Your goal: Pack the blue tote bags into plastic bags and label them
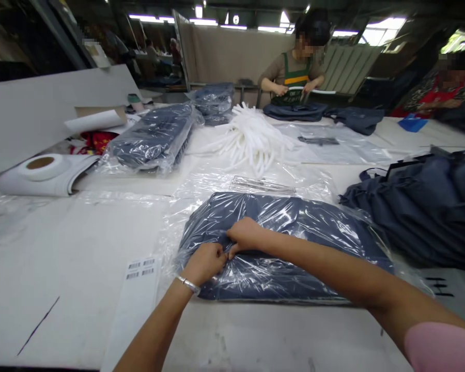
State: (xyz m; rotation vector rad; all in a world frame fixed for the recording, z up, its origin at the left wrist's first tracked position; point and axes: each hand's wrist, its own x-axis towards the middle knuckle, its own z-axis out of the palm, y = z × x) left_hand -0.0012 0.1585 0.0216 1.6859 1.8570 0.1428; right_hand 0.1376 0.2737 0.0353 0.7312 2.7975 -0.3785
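Observation:
A folded dark-blue fabric item [294, 222] lies on the table right in front of me, covered by a clear plastic bag [271, 276]. My left hand [206, 264], with a silver bangle at its wrist, is closed in a pinch on the plastic near the item's left end. Reaching across from the right, my right hand [248, 235] pinches the plastic just beside it. The fingertips of both hands almost meet, and exactly what part of the bag they grip is partly hidden. Beyond the item the bag's loose end lies flat, with dark printed lines on it.
Left of my arm is a sheet of barcode labels [139, 289]. A roll of white tape [41, 167] stands at far left, near bagged blue items [153, 137]. White strips [251, 137] pile up mid-table. Dark-blue fabric [422, 201] heaps at right. A co-worker [298, 77] stands opposite.

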